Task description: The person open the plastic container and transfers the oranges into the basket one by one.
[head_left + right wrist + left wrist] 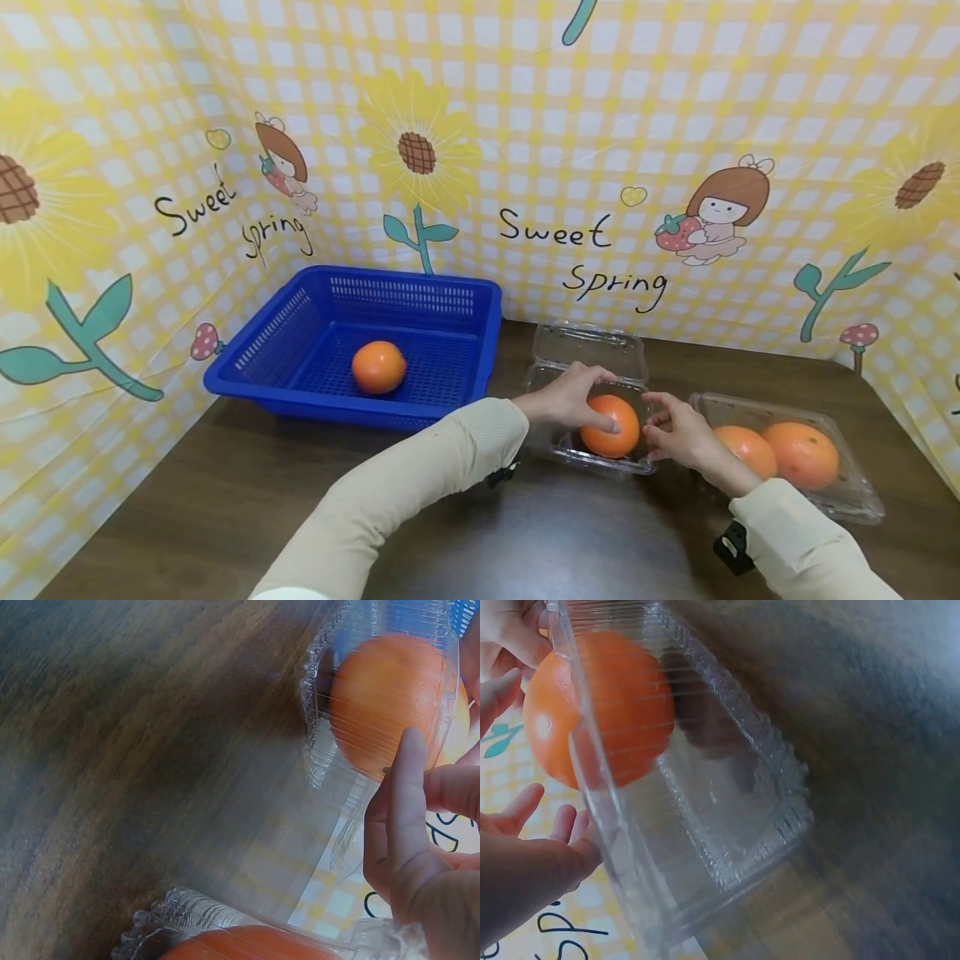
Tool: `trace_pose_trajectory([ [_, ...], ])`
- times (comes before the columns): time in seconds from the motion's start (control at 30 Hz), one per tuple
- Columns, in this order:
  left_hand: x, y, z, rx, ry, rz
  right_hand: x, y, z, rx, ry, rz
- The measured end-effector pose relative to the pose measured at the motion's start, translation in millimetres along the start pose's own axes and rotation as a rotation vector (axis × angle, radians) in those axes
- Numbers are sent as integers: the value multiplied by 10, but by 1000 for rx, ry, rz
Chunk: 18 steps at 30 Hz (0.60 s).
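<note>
Orange (621, 440) sits in clear box (600, 461), lid (588, 346) folded back toward patterned cloth (465, 50). Left hand (566, 396) reaches over orange, thumb across its front, fingers apart; cannot tell if gripping. Right hand (678, 433) at box's right edge, index finger straight; cannot tell if pinching rim. Second clear box (862, 504) to right, two oranges (802, 454) inside. Blue basket (322, 406) to left, holding single orange (378, 367). All on brown table (570, 542).

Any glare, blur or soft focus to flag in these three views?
Head: fairly crisp, with pale glare on the wood-grain tabletop; left wrist: the orange carries a bright highlight while the tabletop looks smeared; right wrist: the tabletop is streaky and blurred, the right hand clearer.
</note>
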<state>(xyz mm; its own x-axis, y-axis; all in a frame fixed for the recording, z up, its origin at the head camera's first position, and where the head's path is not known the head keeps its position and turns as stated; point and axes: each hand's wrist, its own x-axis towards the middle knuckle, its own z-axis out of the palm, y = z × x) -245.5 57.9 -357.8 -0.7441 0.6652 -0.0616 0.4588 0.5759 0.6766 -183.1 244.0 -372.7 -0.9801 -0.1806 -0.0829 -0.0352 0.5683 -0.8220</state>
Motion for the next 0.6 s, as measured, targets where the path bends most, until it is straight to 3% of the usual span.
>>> trace_pose_trajectory([
  [0.3, 90, -51, 90, 33, -5, 11, 1, 0, 2, 16, -7, 6],
  [0.6, 82, -61, 134, -12, -48, -52, 6, 17, 7, 13, 8, -7],
])
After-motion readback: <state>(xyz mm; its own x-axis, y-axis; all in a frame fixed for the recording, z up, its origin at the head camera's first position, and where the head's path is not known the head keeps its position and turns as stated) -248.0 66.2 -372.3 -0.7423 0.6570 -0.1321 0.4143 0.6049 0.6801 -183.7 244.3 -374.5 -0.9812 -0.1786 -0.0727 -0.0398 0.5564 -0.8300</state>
